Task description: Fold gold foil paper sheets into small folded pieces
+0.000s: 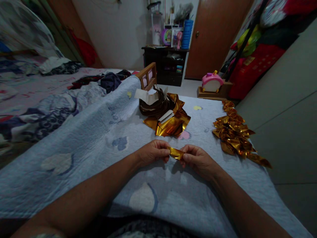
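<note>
A person's left hand (156, 152) and right hand (196, 158) pinch opposite ends of a small strip of gold foil (176, 153), each closed on it between thumb and fingers, just above a pale blue quilt (99, 138) patterned with hearts. Just beyond the hands lie loose gold sheets (170, 128), creased and overlapping, with a white paper piece (166, 116) resting on top. Behind them sits a dark brown coil of material (151, 108), a pale sheet (146, 97) curling over its upper side, and together they fill the middle of the quilt ahead of the hands. To the right, a cluster of folded gold pieces (232, 135) spreads along the quilt's edge, well apart from the hands and beside a pale panel (284, 125). A slatted wooden rail (148, 77) rises at the far edge, near the coil. Past the quilt, a pink-and-white toy (212, 82) rests on a wooden ledge, in front of a brown door (210, 36). A dark cabinet (164, 62) stands against the wall, a blue ribbed cylinder (187, 34) among the items on it. Rumpled clothes (54, 109) lie at left.
</note>
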Tool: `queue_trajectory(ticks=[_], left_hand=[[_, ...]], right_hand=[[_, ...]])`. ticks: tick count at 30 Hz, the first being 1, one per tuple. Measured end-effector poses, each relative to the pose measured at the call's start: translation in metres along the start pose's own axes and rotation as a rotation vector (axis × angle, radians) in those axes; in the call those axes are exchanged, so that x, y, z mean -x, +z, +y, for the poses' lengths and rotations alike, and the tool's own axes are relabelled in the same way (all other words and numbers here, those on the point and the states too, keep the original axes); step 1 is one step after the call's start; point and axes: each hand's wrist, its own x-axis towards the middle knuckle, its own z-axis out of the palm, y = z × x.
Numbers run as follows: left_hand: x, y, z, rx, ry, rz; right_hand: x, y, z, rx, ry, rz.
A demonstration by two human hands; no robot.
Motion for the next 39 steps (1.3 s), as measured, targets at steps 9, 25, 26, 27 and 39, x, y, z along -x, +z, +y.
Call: queue_trajectory(ticks=[9,25,26,27,39], left_hand=[[0.000,0.002,0.001,0.002,0.002,0.015],[-0.001,0.009,-0.001,0.032,0.070,0.102],[-0.001,0.009,-0.001,0.029,0.071,0.103],[-0.001,0.009,-0.001,0.025,0.070,0.102],[-0.003,0.010,-0.001,-0.056,0.095,0.099]], right_hand=[[0.000,0.000,0.000,-0.045,-0.003,-0.031],[-0.002,0.003,0.000,-0.034,-0.010,-0.033],[-0.002,0.003,-0.001,-0.030,-0.010,-0.036],[-0.002,0.003,-0.001,-0.026,-0.009,-0.037],[-0.002,0.004,0.000,0.006,-0.039,-0.017]])
